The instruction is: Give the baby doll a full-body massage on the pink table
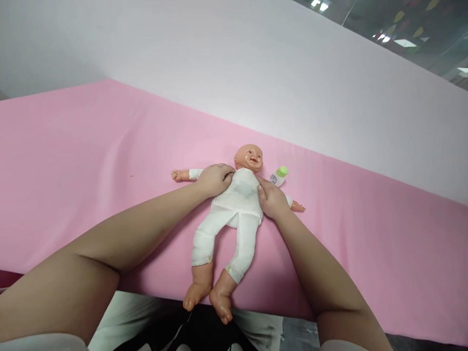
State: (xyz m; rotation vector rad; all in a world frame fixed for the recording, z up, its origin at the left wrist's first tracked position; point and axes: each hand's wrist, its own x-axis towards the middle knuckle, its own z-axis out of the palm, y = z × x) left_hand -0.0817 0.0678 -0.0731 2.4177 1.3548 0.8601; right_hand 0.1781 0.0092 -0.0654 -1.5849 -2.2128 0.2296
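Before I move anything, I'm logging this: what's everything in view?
doll: 1, white and tan, on cover
bottle: 1, translucent with green cap, near doll's head
cover: 1, pink, under doll
wall: 1, white, behind cover
glass: 1, dark, upper right
fabric: count unclear, black and pale, below cover
floor: 1, grey, bottom right of centre
strip: 1, dark red, left edge
sleeves: 2, pale, bottom edge
arms: 2, bare, bottom corners
left hand: 1, on doll's upper arm
right hand: 1, at doll's side

A plain white wall (pixel 219 58) rises behind a broad, faintly creased, pink-covered table (pixel 395 243), while at the upper right a dark, glassy surface (pixel 369 22) shows bright white lights (pixel 404 43) and yellowish leaf-like shapes (pixel 399 17), and some mottled grey floor (pixel 300 336) appears below the table's near edge.
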